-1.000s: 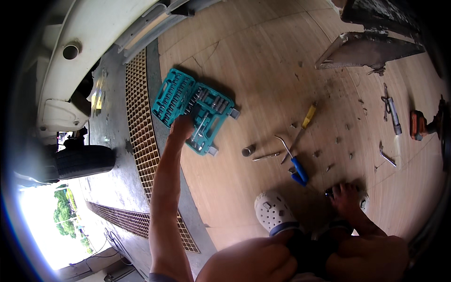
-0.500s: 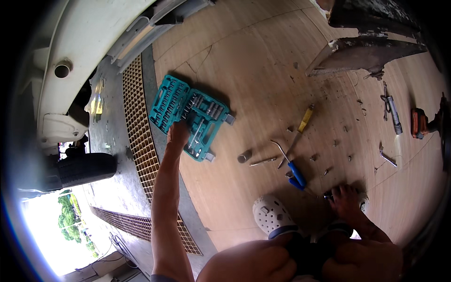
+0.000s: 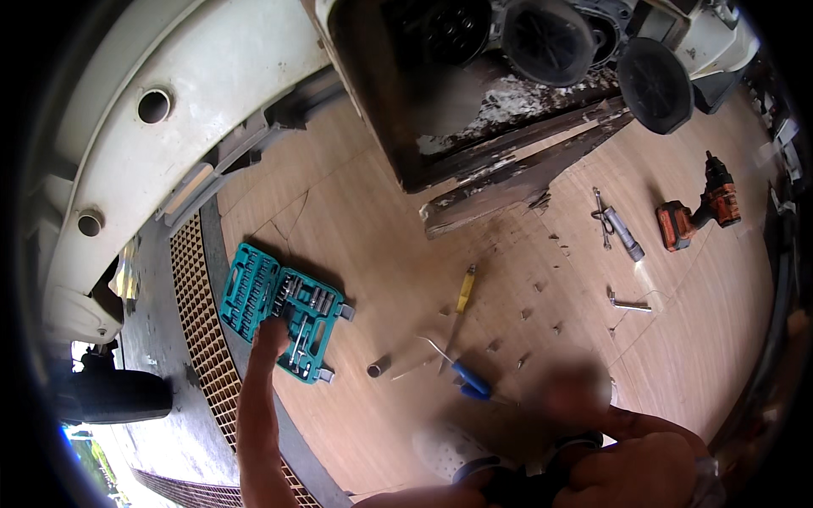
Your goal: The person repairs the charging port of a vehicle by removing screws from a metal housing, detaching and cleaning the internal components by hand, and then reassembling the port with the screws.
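Observation:
My left hand [image 3: 271,337] reaches to the near side of an open teal socket set case [image 3: 315,349] on the floor. Its fingers meet the middle of the case, but what they touch is too dark to make out. Rows of sockets fill the case's left half, and a ratchet handle lies in the right half. My right hand [image 3: 576,396] is a blur low in the view by my right foot, its fingers unreadable. Nearest to it lie a blue-handled hook tool [image 3: 467,377] and a yellow-handled screwdriver [image 3: 466,289], their shafts crossing.
Bolts [image 3: 522,361] are scattered mid-floor beside a loose socket [image 3: 378,367]. On the right lie a flashlight [image 3: 624,234], an angled wrench [image 3: 631,305] and an orange cordless drill [image 3: 677,225]. A rusty vehicle panel [image 3: 517,179] overhangs the far side; a floor grate [image 3: 199,296] runs along the left.
The view has tilted up and turned right, showing more of the vehicle's underside and the whole drill. My left hand stays at the socket case; my right hand is now blurred.

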A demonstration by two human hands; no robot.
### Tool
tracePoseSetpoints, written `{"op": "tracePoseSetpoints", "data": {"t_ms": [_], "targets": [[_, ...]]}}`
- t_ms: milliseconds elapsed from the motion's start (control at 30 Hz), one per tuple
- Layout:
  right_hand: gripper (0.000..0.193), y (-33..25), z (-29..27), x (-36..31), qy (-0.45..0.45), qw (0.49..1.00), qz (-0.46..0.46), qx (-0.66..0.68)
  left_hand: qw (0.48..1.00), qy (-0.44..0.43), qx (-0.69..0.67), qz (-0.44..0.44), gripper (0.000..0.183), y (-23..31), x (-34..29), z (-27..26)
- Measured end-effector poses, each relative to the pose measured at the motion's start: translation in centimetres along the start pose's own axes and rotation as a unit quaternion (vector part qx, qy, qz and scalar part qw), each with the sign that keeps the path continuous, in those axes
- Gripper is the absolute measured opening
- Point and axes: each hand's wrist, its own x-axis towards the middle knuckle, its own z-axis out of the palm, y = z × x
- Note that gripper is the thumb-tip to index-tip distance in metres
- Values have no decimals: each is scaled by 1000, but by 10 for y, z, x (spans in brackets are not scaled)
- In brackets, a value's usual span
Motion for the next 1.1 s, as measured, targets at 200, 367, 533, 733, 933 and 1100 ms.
{"op": "tracePoseSetpoints", "data": {"t_ms": [200,367,533,733,933,1100], "targets": [[33,3,21,-1,28,998,49,26,997,39,-53,33,17,-21,-7,7],[31,8,27,-7,33,998,31,48,990,75,-111,43,17,-16,-18,4],[29,14,1,0,7,994,-103,25,990,74,-107,49,19,-31,-9,22],[27,12,8,-2,-23,998,-36,48,981,103,-136,96,18,-35,-12,25],[27,9,-6,0,-42,995,-85,-36,964,177,-145,132,12,-47,-22,20],[27,8,-23,9,-115,990,-73,-24,917,316,-207,129,8,-36,-65,-46]]}}
